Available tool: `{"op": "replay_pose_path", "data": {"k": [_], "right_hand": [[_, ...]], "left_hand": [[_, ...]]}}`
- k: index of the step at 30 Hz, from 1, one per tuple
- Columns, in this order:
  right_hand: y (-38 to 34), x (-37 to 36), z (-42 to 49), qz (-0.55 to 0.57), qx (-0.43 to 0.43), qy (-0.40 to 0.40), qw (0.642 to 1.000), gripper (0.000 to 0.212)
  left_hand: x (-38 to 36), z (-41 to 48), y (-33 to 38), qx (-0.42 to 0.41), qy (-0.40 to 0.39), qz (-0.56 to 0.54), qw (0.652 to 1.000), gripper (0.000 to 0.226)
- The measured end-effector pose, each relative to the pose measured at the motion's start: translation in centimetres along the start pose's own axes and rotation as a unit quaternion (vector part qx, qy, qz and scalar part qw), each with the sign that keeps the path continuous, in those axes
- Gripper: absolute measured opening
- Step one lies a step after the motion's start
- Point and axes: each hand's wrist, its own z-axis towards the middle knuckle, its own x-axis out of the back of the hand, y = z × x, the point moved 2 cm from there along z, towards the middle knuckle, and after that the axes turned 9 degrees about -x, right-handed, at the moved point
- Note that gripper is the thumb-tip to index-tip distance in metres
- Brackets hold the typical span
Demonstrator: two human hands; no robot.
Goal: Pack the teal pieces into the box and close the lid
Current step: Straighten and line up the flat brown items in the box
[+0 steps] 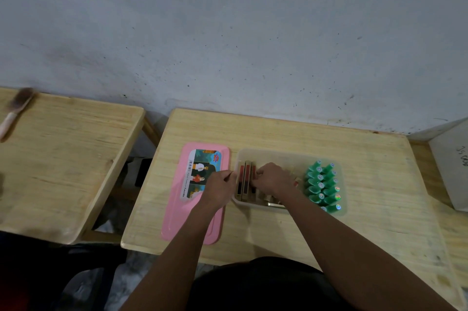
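A clear plastic box (283, 152) stands on the wooden table. Several teal pieces (323, 185) with shiny stickers lie in two rows at its right end. At its left end stand flat tan and red bars (245, 180) on edge. My left hand (219, 190) pinches the box's left rim beside the bars. My right hand (274, 179) is inside the box with its fingers curled against the bars. The pink lid (177, 212) with a picture label lies flat to the left of the box, partly under my left arm.
The table (379, 196) has bare wood right of the box and along its far edge, which meets a grey wall. A second table (63, 159) at the left carries a brush (16, 110). A white carton (453, 166) stands at the far right.
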Motion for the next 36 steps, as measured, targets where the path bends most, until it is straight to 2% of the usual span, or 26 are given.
{"op": "replay_pose_path", "data": {"k": [8,15,18,20,23,26,29,36], "right_hand": [[0.4,-0.4,-0.3,0.031,0.019,-0.029,0.999,0.013],[0.6,0.2,-1.0,0.024,0.037,-0.039,0.998,0.028],[1.5,1.8,-1.0,0.053,0.013,0.041,0.998,0.015],[2.4,3.0,-1.2,0.01,-0.017,0.09,0.996,0.022],[3.2,3.3,-1.9,-0.071,-0.058,0.088,0.992,0.026],[3.4,2.5,-1.9,-0.117,-0.055,0.095,0.987,0.037],[3.1,2.0,-1.9,-0.141,-0.04,0.117,0.982,0.043],[2.6,1.4,-2.4,-0.153,-0.009,0.158,0.975,0.044]], "left_hand": [[0.0,-0.1,0.1,-0.008,0.003,-0.012,1.0,0.04],[0.0,-0.1,0.0,-0.011,0.006,-0.016,1.0,0.041],[0.1,-0.1,0.1,-0.012,0.006,-0.009,1.0,0.041],[0.1,-0.1,0.1,-0.011,0.005,-0.006,1.0,0.041],[0.0,0.0,0.0,-0.009,0.004,-0.006,1.0,0.04],[-0.1,0.0,0.0,-0.011,0.004,0.003,1.0,0.04],[-0.1,-0.1,0.1,-0.012,0.005,0.003,1.0,0.04],[-0.2,-0.1,0.0,-0.009,0.008,-0.01,1.0,0.04]]}}
